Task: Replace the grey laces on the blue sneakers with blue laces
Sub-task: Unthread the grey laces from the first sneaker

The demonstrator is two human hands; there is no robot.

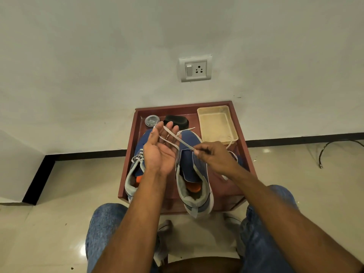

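We've got the grey lace (178,139) wound around our flat, straight-fingered left hand (160,152), right hand (213,156) pinching it above the right sneaker (192,168) mid-worktop (248,154). It's light and floppy, probably slippery, so pinch near the stiff tip.

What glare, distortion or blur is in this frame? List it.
Head view: glare spots on the glossy floor; wide-angle bending curves the skirting; soft focus on the grey lace between left hand and right hand.
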